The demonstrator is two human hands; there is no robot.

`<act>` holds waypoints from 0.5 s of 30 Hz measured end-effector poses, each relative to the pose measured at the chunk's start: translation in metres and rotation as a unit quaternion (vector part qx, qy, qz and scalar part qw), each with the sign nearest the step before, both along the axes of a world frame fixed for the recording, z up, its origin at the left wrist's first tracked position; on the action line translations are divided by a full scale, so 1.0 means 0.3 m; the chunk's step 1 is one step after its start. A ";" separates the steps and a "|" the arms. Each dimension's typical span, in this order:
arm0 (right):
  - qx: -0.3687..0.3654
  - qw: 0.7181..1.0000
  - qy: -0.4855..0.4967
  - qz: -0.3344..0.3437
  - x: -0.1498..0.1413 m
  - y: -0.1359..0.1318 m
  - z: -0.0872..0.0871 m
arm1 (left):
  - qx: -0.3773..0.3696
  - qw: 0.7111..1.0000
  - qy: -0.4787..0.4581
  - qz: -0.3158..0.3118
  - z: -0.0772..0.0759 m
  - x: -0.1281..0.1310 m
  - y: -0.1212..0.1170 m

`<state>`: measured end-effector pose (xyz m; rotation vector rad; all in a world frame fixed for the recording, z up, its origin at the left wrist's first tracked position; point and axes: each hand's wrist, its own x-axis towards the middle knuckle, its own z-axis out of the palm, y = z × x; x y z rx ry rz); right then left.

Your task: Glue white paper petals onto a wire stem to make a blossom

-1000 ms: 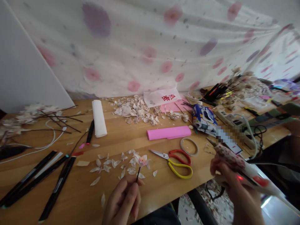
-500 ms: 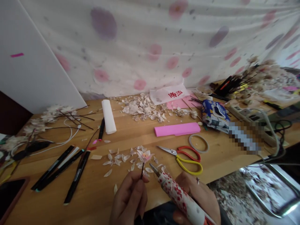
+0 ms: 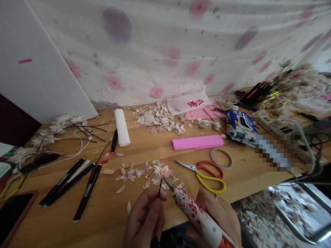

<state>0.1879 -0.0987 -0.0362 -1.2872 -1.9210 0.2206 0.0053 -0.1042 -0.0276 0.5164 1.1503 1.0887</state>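
Dark stem (image 3: 160, 188) pinched in L hand (image 3: 148, 214), near-vert.; pink-white flower (image 3: 163, 171) borne atop, just beyond that hand, above worktop (image 3: 152, 151). Glue gun (image 3: 193, 210) clasped in R hand (image 3: 219, 212), slanted up-L; nozzle (image 3: 169, 185) held at flower's base (contact unclear). Flower nearer L hand.

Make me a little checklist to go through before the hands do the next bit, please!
1. Dark stem held: ok, pinched by the left hand.
2. Glue gun held: ok, in the right hand.
3. Nozzle aimed at the flower: ok, right by its base; touching, cannot tell.
4. Left fingertips well away from the nozzle: not ok, they're close.
5. Scissors put down: ok, on the table.
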 end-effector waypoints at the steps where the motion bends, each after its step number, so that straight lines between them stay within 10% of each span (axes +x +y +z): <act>1: 0.003 1.000 0.006 0.002 0.000 0.001 0.004 | -0.003 1.000 0.001 0.000 0.001 0.001 0.001; 15: -0.034 0.999 0.025 0.022 0.012 -0.009 -0.004 | -0.014 1.000 -0.013 0.007 -0.002 0.006 -0.003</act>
